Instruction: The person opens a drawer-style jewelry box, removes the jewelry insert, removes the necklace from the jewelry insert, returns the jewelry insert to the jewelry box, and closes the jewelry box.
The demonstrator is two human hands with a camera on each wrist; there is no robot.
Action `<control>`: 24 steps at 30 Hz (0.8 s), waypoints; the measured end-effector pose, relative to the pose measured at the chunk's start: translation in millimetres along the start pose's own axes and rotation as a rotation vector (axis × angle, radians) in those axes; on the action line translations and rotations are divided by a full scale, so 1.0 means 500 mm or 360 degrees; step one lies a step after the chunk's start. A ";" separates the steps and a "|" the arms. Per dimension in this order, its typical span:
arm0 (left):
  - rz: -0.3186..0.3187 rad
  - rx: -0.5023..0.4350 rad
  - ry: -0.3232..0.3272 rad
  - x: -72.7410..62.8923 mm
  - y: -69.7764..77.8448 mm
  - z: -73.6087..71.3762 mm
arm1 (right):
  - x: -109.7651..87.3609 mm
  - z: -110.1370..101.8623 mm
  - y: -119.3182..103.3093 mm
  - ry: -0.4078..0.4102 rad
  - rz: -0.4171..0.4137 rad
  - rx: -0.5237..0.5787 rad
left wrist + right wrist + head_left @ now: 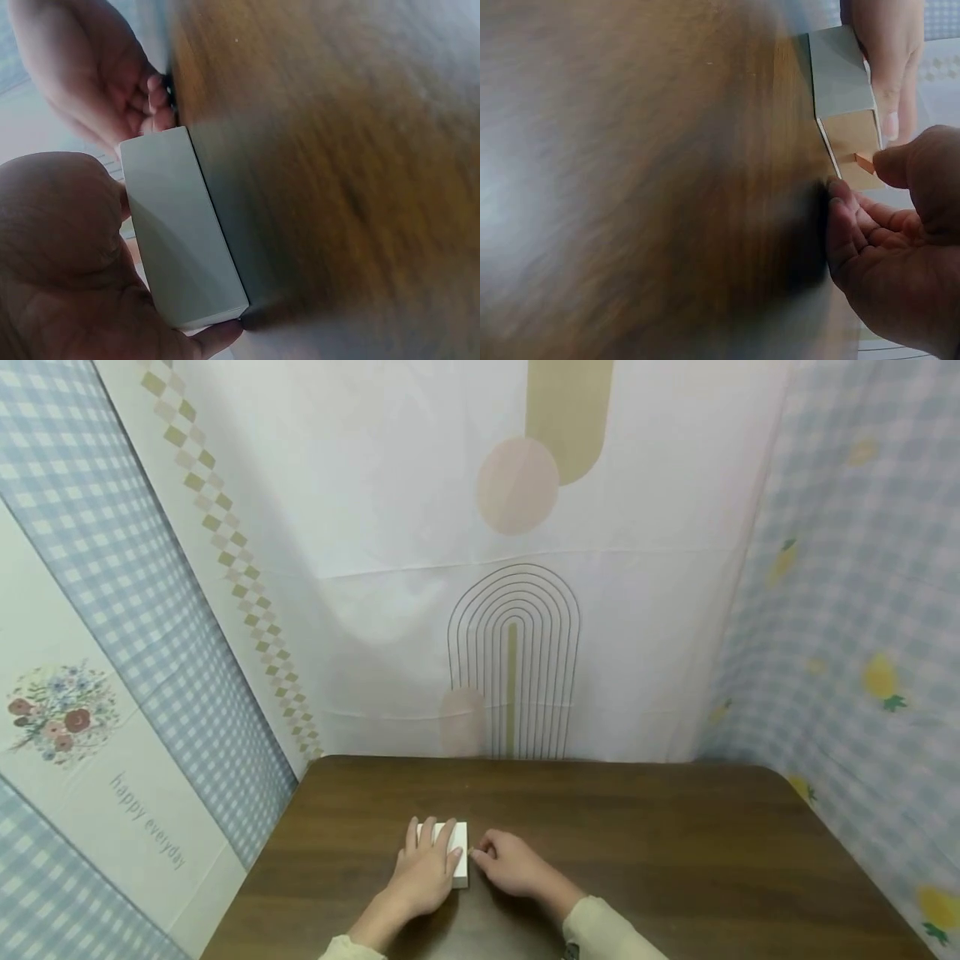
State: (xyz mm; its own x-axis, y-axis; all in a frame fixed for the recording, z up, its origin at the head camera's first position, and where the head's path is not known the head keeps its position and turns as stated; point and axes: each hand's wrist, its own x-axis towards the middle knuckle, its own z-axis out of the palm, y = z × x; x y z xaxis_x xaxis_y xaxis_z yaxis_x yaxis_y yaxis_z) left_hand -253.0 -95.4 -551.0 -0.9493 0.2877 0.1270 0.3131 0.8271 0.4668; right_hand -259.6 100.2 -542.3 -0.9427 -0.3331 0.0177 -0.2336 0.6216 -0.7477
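Note:
A small white box (461, 853) lies on the brown table. My left hand (426, 872) rests over its top, fingers stretched toward the far edge and the thumb near the right end. In the left wrist view, one fingertip (221, 336) touches the box's left end, below its plain long side (180, 225). The right end shows a tan inner face (847, 135) with an orange pull tab (864, 162). At that end, my right hand (510, 862) pinches the tab; the thumb lies against it and the index fingertip is hidden. The other right fingers (844, 225) are curled beside the box.
The dark wooden table (637, 827) extends to both sides and behind the box. A white printed cloth (390, 635) hangs at its back edge. Checked cloths hang on the left (187, 577) and right (840, 635).

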 end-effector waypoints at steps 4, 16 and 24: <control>-0.0027 0.0016 0.0010 -0.002 -0.007 0.007 | 0.019 0.014 -0.010 0.0032 -0.0004 -0.0029; 0.0005 0.0013 0.0043 -0.006 -0.003 0.005 | 0.040 0.032 0.006 0.0035 -0.0010 -0.0049; -0.0017 -0.0011 0.0004 -0.003 -0.004 0.004 | 0.061 0.041 0.046 0.0004 -0.0019 -0.0050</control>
State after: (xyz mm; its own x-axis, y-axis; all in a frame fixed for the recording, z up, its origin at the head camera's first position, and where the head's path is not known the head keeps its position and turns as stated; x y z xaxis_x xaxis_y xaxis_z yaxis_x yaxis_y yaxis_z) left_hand -252.2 -96.7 -553.9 -0.9526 0.2776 0.1244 0.3029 0.8268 0.4741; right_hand -288.9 89.8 -572.4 -0.9405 -0.3387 0.0280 -0.2520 0.6397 -0.7261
